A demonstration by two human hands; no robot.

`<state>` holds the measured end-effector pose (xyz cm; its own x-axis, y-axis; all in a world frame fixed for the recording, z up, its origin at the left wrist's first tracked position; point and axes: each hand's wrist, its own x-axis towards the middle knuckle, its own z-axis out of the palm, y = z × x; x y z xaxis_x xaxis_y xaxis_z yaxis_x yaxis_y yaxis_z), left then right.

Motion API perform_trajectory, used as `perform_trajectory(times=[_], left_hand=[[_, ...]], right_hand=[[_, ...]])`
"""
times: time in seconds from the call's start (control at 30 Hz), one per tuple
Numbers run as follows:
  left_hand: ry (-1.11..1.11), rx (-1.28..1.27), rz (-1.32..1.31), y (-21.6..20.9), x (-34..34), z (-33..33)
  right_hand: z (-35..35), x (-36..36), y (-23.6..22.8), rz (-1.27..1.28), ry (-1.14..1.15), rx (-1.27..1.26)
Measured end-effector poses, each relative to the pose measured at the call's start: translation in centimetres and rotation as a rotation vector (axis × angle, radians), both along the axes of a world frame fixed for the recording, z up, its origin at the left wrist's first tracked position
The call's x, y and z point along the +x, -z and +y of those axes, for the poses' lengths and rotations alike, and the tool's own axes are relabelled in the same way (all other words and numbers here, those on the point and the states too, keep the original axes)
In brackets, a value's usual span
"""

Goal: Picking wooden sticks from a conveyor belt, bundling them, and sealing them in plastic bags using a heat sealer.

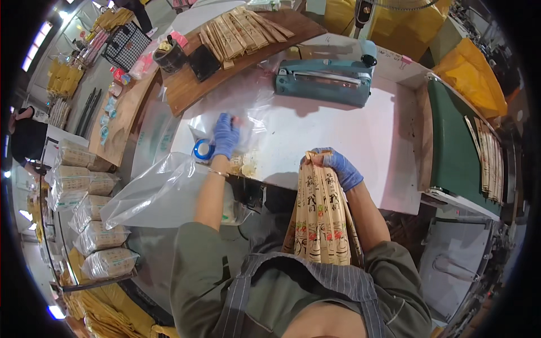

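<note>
— What is nearest me?
— The bundle of folded tan paper bags (321, 214), printed in black and red, hangs upright just in front of your body. Its lower end drops out of sight behind the dark striped apron (332, 276).
— And my right hand?
— Your blue-gloved right hand (341, 168) is closed around the top of that bundle, fingers folded over its upper edge. The number of layers inside the grip is hidden.
— My left?
— Your blue-gloved left hand (226, 136) is over the crumpled clear plastic film (259, 112), near the blue-rimmed round roll (203, 149). Its fingertips are blurred, so I cannot tell how far apart your fingers are, or whether they pinch the film.
— What lies around that hand?
— To its lower left, a large clear plastic sheet (158, 194) hangs over the near edge; your forearm covers part of it. Glare makes it hard to tell where the clear pieces separate.
— Farther off?
— Across the white tabletop (315, 135) sits the long teal metal machine (324, 80). Left of it, the curved brown wooden board (191, 93) carries the fanned tan paper strips (242, 31). To your right is the dark green belt (451, 129). At the far left, a person in black (28, 138) is too near the dark rim to make out fully.
</note>
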<state>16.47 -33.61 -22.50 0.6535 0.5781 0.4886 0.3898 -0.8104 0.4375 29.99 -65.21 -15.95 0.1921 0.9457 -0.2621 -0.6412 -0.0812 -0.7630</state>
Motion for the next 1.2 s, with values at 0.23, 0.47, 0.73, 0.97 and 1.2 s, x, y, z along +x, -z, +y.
perform_trajectory(times=[0.23, 0.47, 0.73, 0.97, 1.2], left_hand=[[0.228, 0.015, 0.137, -1.2, 0.4, 2.8], [0.072, -0.330, 0.335, 0.3, 3.8, -4.4], [0.175, -0.383, 0.035, -5.2, 1.1, -12.2], [0.312, -0.943, -0.531, -4.7, -5.8, -9.9], [0.617, -0.475, 0.044, -2.0, -4.0, -14.5]], right_hand=[[0.4, 0.5, 0.1, 0.032, 0.035, -0.011], [0.0, 0.1, 3.4, 0.116, 0.072, -0.037], [5.0, -0.8, 1.0, -0.026, 0.010, -0.040], [2.7, 0.3, 1.7, -0.019, 0.114, -0.045], [-1.6, 0.0, -0.1, -0.012, 0.226, -0.058]])
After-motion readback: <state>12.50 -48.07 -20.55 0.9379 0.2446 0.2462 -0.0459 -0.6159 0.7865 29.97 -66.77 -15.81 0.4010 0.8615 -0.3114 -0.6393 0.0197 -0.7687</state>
